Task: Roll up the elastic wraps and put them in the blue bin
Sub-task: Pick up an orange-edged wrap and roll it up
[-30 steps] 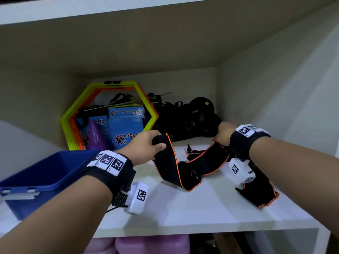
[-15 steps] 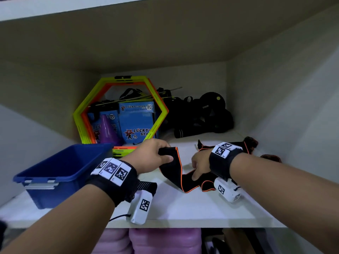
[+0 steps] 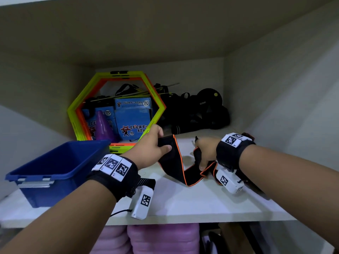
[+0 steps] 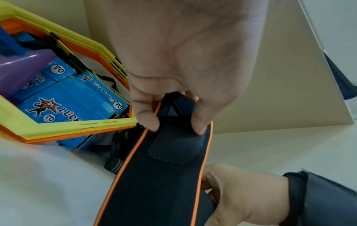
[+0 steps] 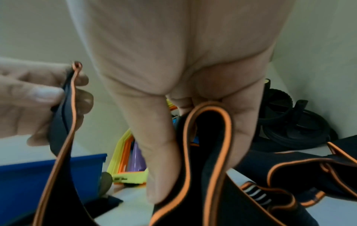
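Right hand (image 3: 206, 153) nearer (white shelf (image 3: 183, 202))

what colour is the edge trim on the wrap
Orange piping along the black elastic wrap, clearest in the left wrist view.

A black elastic wrap (image 3: 180, 163) edged in orange hangs unrolled in a slack U above the white shelf (image 3: 192, 200), its two ends raised and its low fold near the shelf's middle. The empty blue bin (image 3: 44, 173) stands upright at the shelf's front left corner, well apart from the wrap.
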`<state>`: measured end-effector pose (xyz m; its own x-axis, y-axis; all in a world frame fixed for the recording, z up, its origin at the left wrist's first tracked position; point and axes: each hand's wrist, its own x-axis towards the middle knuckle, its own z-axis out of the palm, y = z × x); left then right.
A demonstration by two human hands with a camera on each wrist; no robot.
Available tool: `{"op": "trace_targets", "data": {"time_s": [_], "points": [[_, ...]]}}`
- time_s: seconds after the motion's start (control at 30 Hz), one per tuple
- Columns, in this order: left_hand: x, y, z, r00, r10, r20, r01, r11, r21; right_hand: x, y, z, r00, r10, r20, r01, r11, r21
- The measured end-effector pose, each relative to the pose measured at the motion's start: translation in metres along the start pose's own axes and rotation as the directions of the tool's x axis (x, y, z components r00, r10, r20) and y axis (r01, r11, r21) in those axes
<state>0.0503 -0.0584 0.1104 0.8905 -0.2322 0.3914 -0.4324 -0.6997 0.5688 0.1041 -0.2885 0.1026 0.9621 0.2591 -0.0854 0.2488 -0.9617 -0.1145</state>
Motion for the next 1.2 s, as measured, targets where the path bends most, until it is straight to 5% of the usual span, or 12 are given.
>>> {"op": "trace_targets", "data": {"time_s": [0.3,0.5,0.77,1.0,1.13,1.2], "points": [[0.016,0.011,0.016,0.982,0.153,-0.114,-0.154,0.988,0.003,-0.02,0.019,-0.014,0.939,-0.006,-0.345,0.12,0.943,0.311],[0.029,0.018,0.028,0.987,0.147,-0.072,-0.148,0.989,-0.004,-0.031,0.031,-0.013,0.881,0.146,-0.451,0.187,0.767,0.613],[0.045,0.026,0.04,0.984,0.161,-0.072,-0.167,0.983,-0.073,-0.05,0.045,-0.024,0.737,0.248,-0.629,0.218,0.793,0.569],[0.052,0.032,0.047,0.985,0.099,-0.141,-0.133,0.958,-0.253,-0.065,0.041,-0.032,0.724,0.124,-0.679,0.537,0.516,0.667],[0.049,0.035,0.051,0.998,0.026,-0.056,-0.045,0.925,-0.378,-0.07,0.024,-0.025,0.75,0.082,-0.656,0.59,0.366,0.72],[0.046,0.04,0.052,0.999,-0.043,0.02,0.047,0.842,-0.538,-0.07,0.017,-0.017,0.769,0.1,-0.632,0.571,0.338,0.748]]}}
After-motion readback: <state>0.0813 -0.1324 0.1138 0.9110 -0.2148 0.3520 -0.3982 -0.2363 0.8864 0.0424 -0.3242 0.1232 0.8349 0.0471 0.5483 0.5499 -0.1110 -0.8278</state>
